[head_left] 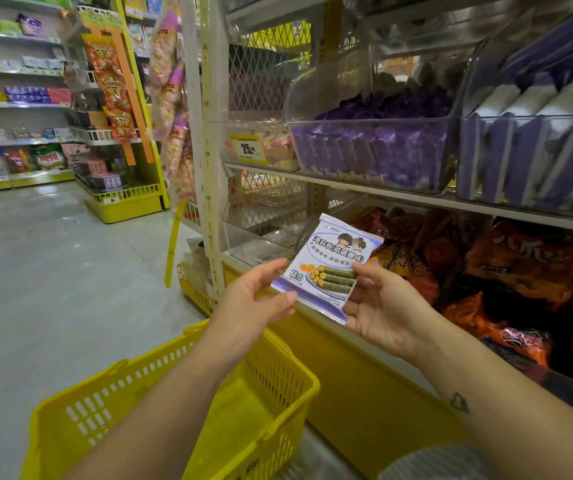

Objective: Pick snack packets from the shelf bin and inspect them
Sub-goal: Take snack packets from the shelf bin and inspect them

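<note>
Left hand (255, 299) pinched the lower-left corner of the white-and-purple flat plastic snack packet (330, 268): thumb on the printed face, fingers curled behind the edge. Right hand (382, 308) gripped the right edge the same way, thumb on the front, palm turned toward us. The packet sat between both hands, tilted, print side to the camera, in the air in front of the lower shelf and clear of every bin. We judged this to be the inspect step, with the pick done. To do it well: pinch only the seams so thumbs don't cover the print, hold it flat and taut, read the front, then flip it for the back and seals. Light pressure only, since the picture suggested brittle rolls inside. The yellow slotted plastic shopping basket (174, 410) hung at our left forearm, so that arm needed small moves. The clear plastic shelf bin (326, 95) of purple packets sat above right; orange crinkly bags (520, 265) lay on the shelf behind
</note>
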Action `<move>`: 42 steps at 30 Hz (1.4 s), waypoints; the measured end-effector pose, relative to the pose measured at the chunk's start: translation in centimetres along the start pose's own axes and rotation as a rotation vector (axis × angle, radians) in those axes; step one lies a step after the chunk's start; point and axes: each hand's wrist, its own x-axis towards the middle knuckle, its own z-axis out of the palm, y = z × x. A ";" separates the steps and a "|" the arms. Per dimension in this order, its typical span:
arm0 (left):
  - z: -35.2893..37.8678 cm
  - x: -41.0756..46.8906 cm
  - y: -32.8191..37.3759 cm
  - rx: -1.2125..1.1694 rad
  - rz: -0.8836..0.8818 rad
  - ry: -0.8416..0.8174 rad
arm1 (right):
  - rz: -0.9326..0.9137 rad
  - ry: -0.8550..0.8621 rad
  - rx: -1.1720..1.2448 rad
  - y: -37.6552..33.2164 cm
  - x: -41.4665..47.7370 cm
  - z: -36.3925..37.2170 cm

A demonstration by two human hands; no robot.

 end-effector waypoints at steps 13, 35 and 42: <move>1.6 -0.5 0.2 0.112 -0.101 -0.040 | -0.256 -0.046 -0.339 1.4 -0.2 1.1; 0.0 -0.7 0.6 -0.303 -0.234 -0.275 | -0.361 -0.021 -0.493 1.2 0.2 0.5; -0.3 -0.5 0.1 -0.089 -0.197 -0.158 | -0.570 -0.116 -0.755 1.3 -0.3 0.8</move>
